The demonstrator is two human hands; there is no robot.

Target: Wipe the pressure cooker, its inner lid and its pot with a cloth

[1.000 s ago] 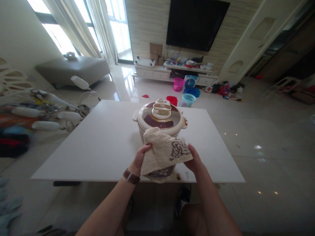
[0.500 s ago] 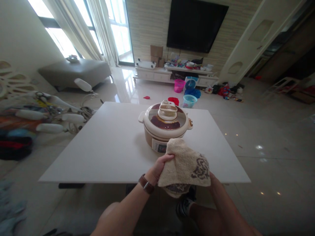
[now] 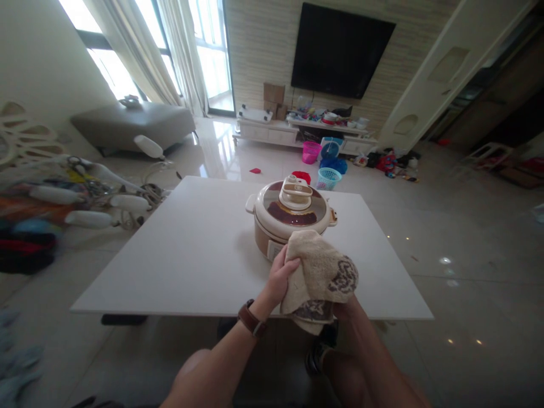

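Observation:
A beige towel (image 3: 317,266) with a dark brown pattern is held up, folded and bunched, over the table's near edge. My left hand (image 3: 280,276), with a brown watch strap at the wrist, is closed on the towel's left side, thumb on top. At the lower right, my right hand (image 3: 346,309) holds the towel from beneath; its fingers are mostly hidden by the cloth. Just behind the towel stands a cream and brown electric cooker (image 3: 263,235) with a glass lid, its handle (image 3: 296,192) upright on top. The towel hides part of the cooker's front panel.
The cooker rests on a white table (image 3: 187,243). Beyond it are a light blue basket (image 3: 329,178), a pink basket (image 3: 311,152) and a low cabinet (image 3: 280,134) below a television (image 3: 340,48). A lamp-like fixture (image 3: 89,219) and cables lie left of the table.
My right hand has moved inward and slightly up, bunching the towel. More of its patterned lower fold shows. The left hand has shifted its grip slightly, and the view has moved a little.

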